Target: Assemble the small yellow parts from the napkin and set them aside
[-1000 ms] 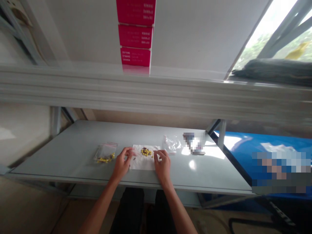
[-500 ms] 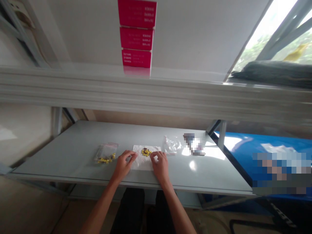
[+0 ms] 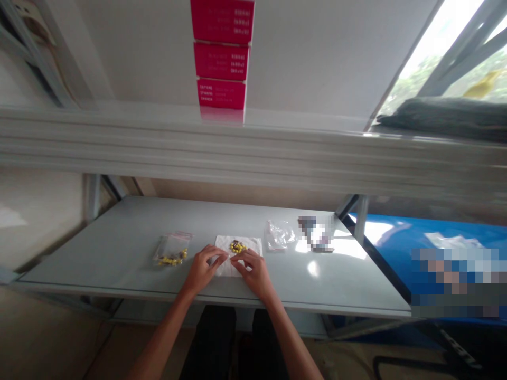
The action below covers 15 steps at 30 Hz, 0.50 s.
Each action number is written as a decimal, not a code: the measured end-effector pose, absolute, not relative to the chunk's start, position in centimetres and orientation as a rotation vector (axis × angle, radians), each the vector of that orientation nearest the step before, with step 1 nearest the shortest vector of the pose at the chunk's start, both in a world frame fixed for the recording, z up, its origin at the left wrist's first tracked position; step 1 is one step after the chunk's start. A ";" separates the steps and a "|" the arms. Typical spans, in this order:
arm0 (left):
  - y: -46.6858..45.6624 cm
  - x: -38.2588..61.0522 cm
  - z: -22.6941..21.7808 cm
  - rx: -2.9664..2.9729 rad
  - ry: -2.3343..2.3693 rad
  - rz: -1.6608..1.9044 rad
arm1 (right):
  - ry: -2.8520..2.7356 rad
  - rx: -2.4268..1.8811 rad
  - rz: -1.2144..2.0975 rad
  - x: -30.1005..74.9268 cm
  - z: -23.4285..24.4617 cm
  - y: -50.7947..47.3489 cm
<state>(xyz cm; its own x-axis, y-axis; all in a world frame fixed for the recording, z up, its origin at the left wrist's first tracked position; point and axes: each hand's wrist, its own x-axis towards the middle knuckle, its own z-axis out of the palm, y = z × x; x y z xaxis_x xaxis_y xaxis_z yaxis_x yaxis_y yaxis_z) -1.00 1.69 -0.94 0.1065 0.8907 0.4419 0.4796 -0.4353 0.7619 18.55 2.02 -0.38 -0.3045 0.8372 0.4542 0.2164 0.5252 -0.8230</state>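
Note:
A small pile of yellow and dark beads rests on a white cloth in front of me. My left hand is over the cloth's left side, its thumb and fingertips pinched together. Close beside those fingertips, my right hand is pinched too, just on the near side of the pile. Whatever lies between the fingers is too small to make out. Left of the cloth is a clear zip bag with more yellow and dark beads at its near end.
Crumpled clear plastic bags lie right of the cloth, with a blurred-out item beyond. A shelf edge crosses above the table, with red boxes stacked on it. A blue surface adjoins at right.
My right hand has moved left and slightly nearer to me, from the right side of the bead pile to my left fingertips. My left hand has shifted slightly right.

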 end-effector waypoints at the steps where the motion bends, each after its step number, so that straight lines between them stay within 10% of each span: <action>1: 1.7 -1.0 -1.0 1.956 1.335 1.274 | -1.800 -0.892 0.812 18.6 -0.4 2.1; 15: 1.7 -1.1 -1.0 1.834 1.393 1.270 | -1.823 -0.896 0.835 18.5 -0.1 1.8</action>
<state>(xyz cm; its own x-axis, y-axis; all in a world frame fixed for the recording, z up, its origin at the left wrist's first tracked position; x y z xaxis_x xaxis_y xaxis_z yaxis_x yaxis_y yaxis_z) -1.07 1.73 -0.97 0.0381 0.9278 0.3712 0.4550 -0.3468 0.8202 18.47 1.76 -0.08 -0.3219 0.8451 0.4268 0.2284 0.5068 -0.8312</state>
